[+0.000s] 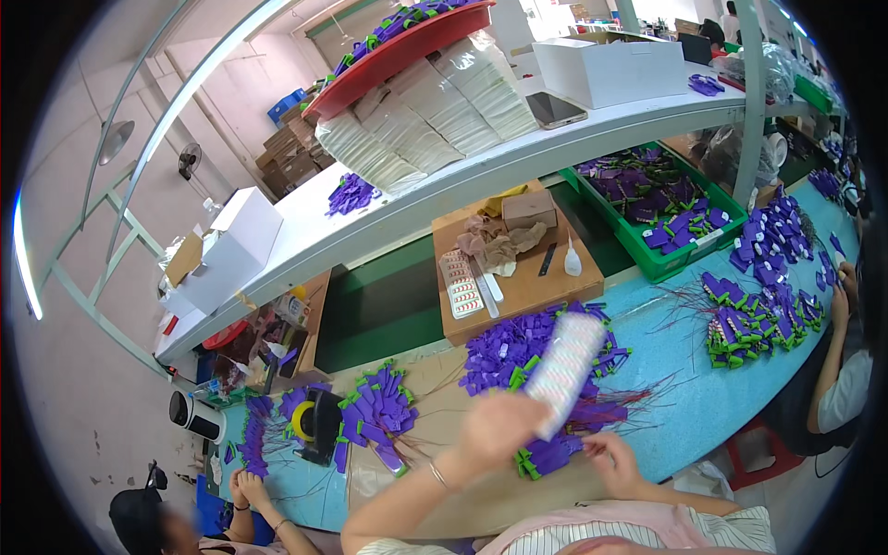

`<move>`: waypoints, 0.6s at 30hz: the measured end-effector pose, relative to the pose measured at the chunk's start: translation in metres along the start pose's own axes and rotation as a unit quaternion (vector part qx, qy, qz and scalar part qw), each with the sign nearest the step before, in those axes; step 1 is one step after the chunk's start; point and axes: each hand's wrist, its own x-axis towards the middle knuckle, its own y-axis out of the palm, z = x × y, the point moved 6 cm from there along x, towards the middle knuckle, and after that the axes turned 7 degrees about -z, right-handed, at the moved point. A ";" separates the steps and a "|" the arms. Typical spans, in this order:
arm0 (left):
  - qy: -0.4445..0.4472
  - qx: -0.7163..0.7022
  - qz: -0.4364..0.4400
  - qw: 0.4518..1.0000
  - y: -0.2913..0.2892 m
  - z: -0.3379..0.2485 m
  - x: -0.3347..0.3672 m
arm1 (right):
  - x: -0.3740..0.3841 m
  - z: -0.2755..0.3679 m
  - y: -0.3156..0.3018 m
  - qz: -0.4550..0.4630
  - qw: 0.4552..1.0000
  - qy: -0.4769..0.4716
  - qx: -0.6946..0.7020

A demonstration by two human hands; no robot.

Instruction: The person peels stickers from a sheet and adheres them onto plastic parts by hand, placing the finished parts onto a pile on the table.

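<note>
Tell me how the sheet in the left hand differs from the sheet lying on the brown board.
The held sheet is raised in the left hand; the resting sheet lies on the brown board. The held sheet looks blurred, while the resting sheet shows distinct rows of red marks. Both are pale with reddish markings.

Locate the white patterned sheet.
Head view, right of centre: the white patterned sheet is in the left hand, over the central purple pile.
</note>
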 end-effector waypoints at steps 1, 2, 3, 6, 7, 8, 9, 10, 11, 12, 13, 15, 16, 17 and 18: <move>-0.006 -0.060 0.002 0.998 -0.002 -0.032 0.010 | 0.005 0.002 0.000 0.019 0.980 0.079 0.179; 0.042 -0.081 0.030 0.995 0.006 -0.057 0.003 | 0.010 0.000 -0.001 -0.014 0.937 0.142 0.318; 0.049 -0.086 0.076 0.992 0.003 -0.088 -0.012 | 0.000 0.015 0.005 -0.056 0.868 0.224 0.440; 0.067 -0.108 0.100 0.987 0.038 -0.132 -0.045 | 0.000 0.025 -0.018 -0.141 0.895 0.243 0.347; 0.066 -0.129 0.099 0.985 0.046 -0.142 -0.052 | -0.005 0.018 -0.024 -0.145 0.909 0.223 0.322; 0.063 -0.150 0.097 0.982 0.051 -0.153 -0.056 | -0.011 0.009 -0.029 -0.149 0.921 0.204 0.296; 0.026 -0.172 0.090 0.981 0.056 -0.159 -0.056 | -0.015 0.007 -0.032 -0.165 0.926 0.190 0.280; 0.021 -0.176 0.095 0.980 0.060 -0.166 -0.060 | -0.018 0.012 -0.034 -0.168 0.939 0.170 0.246; 0.007 -0.206 0.119 0.971 0.066 -0.171 -0.067 | -0.019 0.019 -0.034 -0.170 0.950 0.153 0.211; -0.012 -0.236 0.143 0.961 0.072 -0.178 -0.073 | -0.021 0.022 -0.034 -0.153 0.962 0.151 0.166; -0.024 -0.220 0.090 0.971 0.062 -0.179 -0.065 | -0.022 0.030 -0.029 -0.131 0.951 0.184 0.209; -0.103 -0.175 0.009 0.979 0.052 -0.172 -0.059 | -0.030 0.030 -0.024 -0.049 0.967 0.177 0.175; -0.149 -0.115 -0.022 0.982 0.044 -0.168 -0.056 | -0.033 0.041 -0.021 -0.026 0.971 0.169 0.165; -0.193 -0.054 -0.048 0.979 0.036 -0.164 -0.053 | -0.039 0.043 -0.016 -0.005 0.961 0.187 0.202; -0.221 -0.028 -0.085 0.971 0.031 -0.162 -0.053 | -0.046 0.046 -0.009 0.014 0.960 0.190 0.205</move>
